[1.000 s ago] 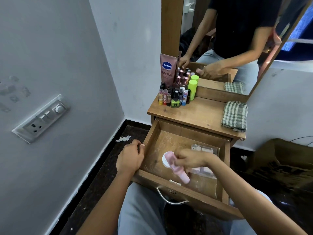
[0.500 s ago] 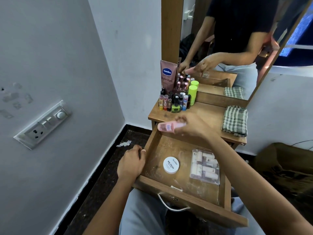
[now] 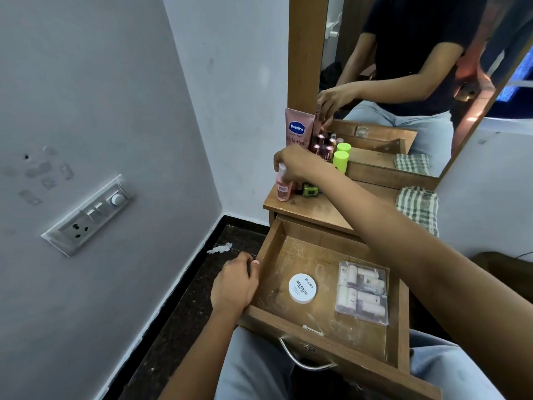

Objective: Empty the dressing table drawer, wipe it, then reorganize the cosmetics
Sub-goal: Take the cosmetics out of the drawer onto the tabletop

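Observation:
The wooden drawer point(image 3: 401, 321) is pulled out over my lap. Inside lie a round white nail polish tin point(image 3: 302, 287) and a clear packet of small white tubes point(image 3: 362, 293). My left hand point(image 3: 235, 285) grips the drawer's left wall. My right hand point(image 3: 300, 166) holds a small pink bottle point(image 3: 282, 188) upright at the left front corner of the dressing table top point(image 3: 317, 209). Behind it stand a pink Vaseline tube point(image 3: 297, 128), several small bottles and two lime-green capped bottles point(image 3: 341, 157).
A folded green checked cloth point(image 3: 418, 206) lies on the right of the table top. A mirror point(image 3: 403, 67) rises behind it. A wall with a switch plate point(image 3: 89, 215) is at the left, and a scrap of white paper point(image 3: 219, 249) lies on the dark floor.
My right hand lifted the pink bottle out of the drawer and carried it up to the table top's left corner. My left hand stayed on the drawer wall.

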Motion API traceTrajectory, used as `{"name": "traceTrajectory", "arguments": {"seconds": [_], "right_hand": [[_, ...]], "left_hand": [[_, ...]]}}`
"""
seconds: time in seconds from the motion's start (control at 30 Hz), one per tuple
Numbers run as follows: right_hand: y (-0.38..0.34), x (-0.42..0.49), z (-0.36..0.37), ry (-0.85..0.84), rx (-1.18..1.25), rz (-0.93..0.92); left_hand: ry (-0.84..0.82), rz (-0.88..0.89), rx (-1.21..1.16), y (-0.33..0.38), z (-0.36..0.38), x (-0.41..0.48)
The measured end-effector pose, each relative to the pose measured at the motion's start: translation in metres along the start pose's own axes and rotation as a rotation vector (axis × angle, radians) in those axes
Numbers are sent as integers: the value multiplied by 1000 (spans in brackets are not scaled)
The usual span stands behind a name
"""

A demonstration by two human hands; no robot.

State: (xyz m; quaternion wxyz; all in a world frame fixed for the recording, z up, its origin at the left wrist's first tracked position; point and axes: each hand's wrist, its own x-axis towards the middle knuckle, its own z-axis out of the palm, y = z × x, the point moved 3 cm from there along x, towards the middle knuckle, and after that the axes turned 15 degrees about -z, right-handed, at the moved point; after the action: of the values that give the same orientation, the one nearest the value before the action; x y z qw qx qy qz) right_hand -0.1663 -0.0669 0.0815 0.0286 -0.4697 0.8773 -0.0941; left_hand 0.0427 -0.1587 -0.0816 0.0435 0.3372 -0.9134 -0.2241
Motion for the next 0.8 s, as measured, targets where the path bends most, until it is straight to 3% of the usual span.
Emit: {"name": "traceTrajectory", "arguments": {"seconds": [0.5,0.8], "right_hand": [[-1,9,-25,-9,-69,-14],[-8,13,-20,54,-313,15]], "left_hand": [[-5,-6,17,0,1,1],[-11,-15,6,-1,3,2]]}}
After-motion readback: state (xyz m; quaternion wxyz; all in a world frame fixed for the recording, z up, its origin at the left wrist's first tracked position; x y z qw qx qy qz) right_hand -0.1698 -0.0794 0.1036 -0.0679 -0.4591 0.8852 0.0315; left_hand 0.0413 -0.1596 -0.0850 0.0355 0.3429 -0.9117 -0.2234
